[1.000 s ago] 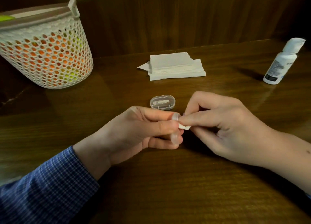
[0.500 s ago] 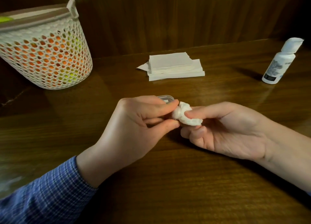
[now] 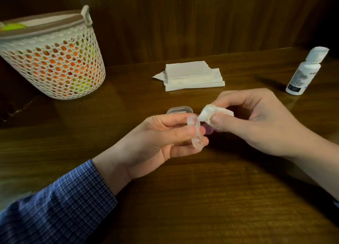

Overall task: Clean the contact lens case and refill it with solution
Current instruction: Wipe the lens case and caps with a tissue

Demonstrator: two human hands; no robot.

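Two hands meet above the wooden table [image 3: 183, 198]. The left hand [image 3: 156, 143] pinches the clear contact lens case [image 3: 196, 133] between thumb and fingers, holding it nearly on end so its two round wells stack one above the other. The right hand [image 3: 256, 122] pinches a wadded white tissue [image 3: 209, 113], whose tip touches the upper well. Something purple [image 3: 208, 131] shows just behind the case, too hidden to identify. Farther back lie a clear oval lid [image 3: 179, 110], half hidden by the left fingers, a stack of tissues [image 3: 192, 75], a white solution bottle [image 3: 304, 73] and a mesh basket [image 3: 53, 60].
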